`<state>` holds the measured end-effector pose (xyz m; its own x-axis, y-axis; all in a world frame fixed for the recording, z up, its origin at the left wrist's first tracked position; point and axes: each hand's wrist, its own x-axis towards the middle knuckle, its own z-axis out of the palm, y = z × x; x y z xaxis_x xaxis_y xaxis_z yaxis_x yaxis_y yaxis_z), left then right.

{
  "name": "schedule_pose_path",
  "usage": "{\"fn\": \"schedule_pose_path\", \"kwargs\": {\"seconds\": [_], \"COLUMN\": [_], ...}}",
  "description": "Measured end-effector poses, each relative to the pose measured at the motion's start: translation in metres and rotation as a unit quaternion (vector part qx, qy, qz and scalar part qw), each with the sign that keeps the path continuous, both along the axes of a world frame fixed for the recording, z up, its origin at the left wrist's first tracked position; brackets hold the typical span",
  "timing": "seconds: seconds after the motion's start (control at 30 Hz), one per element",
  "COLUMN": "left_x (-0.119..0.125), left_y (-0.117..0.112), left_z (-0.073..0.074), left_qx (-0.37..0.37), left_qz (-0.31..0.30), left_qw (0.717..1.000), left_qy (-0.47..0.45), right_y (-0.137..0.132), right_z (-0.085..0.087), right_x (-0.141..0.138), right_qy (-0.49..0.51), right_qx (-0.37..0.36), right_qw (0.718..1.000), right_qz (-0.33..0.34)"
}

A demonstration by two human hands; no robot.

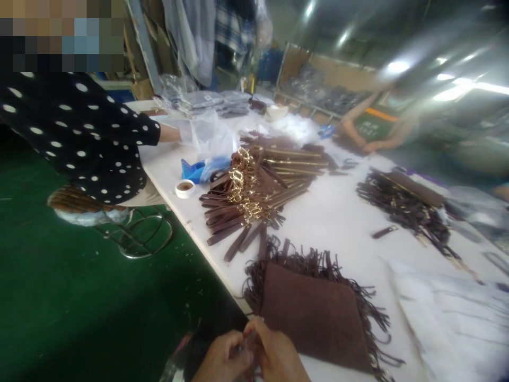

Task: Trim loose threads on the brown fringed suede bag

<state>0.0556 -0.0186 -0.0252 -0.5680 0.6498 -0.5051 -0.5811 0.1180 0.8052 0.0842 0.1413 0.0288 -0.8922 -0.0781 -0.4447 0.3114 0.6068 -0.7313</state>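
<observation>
At the bottom of the view my left hand (227,356) and my right hand (275,352) meet with fingers and thumbs pinched together. Whatever they hold between them is too small and blurred to name. Just beyond, at the table edge, lies a dark brown fringed bag (312,313), flat, with its thin strands spread along the far and right sides. My right hand overlaps the bag's near left corner in the view; whether they touch I cannot tell. Farther off, brown straps (226,217) with gold clasps (237,183) are heaped on the white table (334,212).
On the left a person's polka-dot sleeve (131,124) reaches to a clear plastic bag (210,132). A blue tape dispenser (193,171) and white tape roll (185,188) sit near the edge. Another fringed pile (409,201) and white packaging (449,318) lie right. Across sits another person (376,124).
</observation>
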Motion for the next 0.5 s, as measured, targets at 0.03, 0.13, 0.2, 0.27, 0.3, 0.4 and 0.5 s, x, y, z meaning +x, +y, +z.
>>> {"fn": "schedule_pose_path", "kwargs": {"seconds": [0.03,0.13,0.2,0.27,0.3,0.4,0.5], "left_x": [0.000,0.002,0.003,0.003,0.003,0.005,0.007], "left_y": [0.001,0.003,0.003,0.003,0.002,0.002,0.002], "left_z": [-0.003,-0.005,-0.002,0.003,0.004,0.006,0.005], "left_qx": [-0.015,-0.045,-0.039,-0.024,-0.014,0.016,0.046], "left_qz": [0.001,0.029,0.049,0.063,0.070,0.100,0.117], "left_qw": [1.000,0.998,0.997,0.995,0.993,0.982,0.968], "left_qy": [0.007,-0.015,-0.046,-0.080,-0.098,-0.157,-0.217], "right_y": [-0.001,-0.003,-0.005,-0.006,-0.007,-0.008,-0.010], "right_z": [0.000,-0.001,-0.003,-0.004,-0.006,-0.008,-0.011], "right_x": [0.000,0.003,0.007,0.012,0.014,0.021,0.026], "right_qy": [-0.001,0.002,0.014,0.024,0.027,0.018,0.008], "right_qx": [0.003,-0.001,-0.015,-0.038,-0.055,-0.093,-0.063], "right_qw": [1.000,1.000,0.999,0.998,0.996,0.991,0.988], "right_qz": [0.000,-0.011,-0.029,-0.048,-0.059,-0.097,-0.142]}}
